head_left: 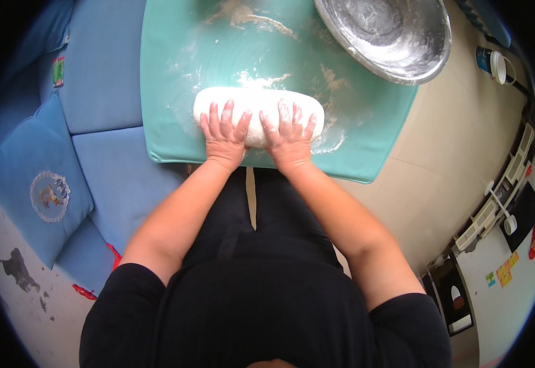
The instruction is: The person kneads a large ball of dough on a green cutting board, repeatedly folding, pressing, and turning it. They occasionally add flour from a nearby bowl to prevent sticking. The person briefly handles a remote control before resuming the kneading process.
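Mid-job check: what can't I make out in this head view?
All in the head view:
- Palms of the left hand and right hand: hidden by the backs of the hands.
- Underside of the white dough: hidden by the dough itself.
- Far ends of the green tabletop and metal bowl: cut off by the top edge.
- Cushion motif details: too small.

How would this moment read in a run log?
left hand: on white dough, fingers spread | right hand: same | floured green table: beneath dough | metal bowl: far right
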Tool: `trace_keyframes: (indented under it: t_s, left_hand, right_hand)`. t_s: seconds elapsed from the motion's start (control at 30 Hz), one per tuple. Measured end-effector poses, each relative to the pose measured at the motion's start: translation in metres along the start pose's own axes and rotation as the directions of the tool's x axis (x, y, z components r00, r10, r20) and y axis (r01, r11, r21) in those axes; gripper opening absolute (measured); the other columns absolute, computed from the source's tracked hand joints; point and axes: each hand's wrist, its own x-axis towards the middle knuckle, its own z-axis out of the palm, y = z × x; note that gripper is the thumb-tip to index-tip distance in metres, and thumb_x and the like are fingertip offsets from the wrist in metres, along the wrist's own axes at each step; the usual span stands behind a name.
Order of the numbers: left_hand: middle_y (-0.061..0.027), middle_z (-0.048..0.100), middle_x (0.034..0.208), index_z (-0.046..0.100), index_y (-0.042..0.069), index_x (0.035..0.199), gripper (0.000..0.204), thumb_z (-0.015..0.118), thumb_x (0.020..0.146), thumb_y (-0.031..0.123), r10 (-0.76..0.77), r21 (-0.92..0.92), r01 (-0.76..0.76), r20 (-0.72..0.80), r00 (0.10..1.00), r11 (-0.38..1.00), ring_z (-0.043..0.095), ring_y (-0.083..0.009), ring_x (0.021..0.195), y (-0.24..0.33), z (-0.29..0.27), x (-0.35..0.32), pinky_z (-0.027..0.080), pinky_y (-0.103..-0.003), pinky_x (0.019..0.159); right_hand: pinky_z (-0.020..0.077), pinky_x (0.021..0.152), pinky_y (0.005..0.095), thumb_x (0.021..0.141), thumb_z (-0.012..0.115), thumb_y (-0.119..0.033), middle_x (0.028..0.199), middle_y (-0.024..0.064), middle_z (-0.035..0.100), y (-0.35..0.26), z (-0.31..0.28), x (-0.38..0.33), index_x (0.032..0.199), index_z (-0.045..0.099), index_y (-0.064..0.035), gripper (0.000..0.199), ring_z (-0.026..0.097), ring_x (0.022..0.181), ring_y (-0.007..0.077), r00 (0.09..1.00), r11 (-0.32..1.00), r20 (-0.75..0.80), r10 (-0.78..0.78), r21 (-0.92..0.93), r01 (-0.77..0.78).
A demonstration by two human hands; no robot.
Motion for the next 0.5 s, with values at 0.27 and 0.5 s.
trace_keyframes:
  t_s: [0.27,0.5]
  left_hand:
    - [-0.0136,0.032,0.136,0.034,0.03,0.131,0.07,0.065,0.068,0.023,0.07,-0.056,-0.069,0.015,0.997,0.996,0.032,-0.0412,0.123,-0.023,-0.004,0.065,0.025,-0.064,0.095]
    - [-0.0108,0.039,0.13,0.035,0.027,0.134,0.088,0.078,0.057,0.025,0.115,0.125,-0.144,0.214,0.97,0.982,0.038,-0.032,0.117,-0.046,-0.005,0.152,0.029,-0.05,0.096]
  right_hand:
    - [0.0189,0.098,0.0676,0.077,0.057,-0.025,0.141,0.0154,0.032,0.021,-0.004,0.057,0.136,0.038,-0.0314,0.063,0.031,0.128,0.039,1.0,0.993,0.001,-0.019,-0.12,0.019]
    - [0.0322,0.097,0.054,0.081,0.06,-0.029,0.137,0.0156,0.039,0.045,-0.045,0.142,0.138,0.034,-0.0302,0.063,0.042,0.119,0.0344,0.966,0.988,0.216,0.14,0.028,-0.149]
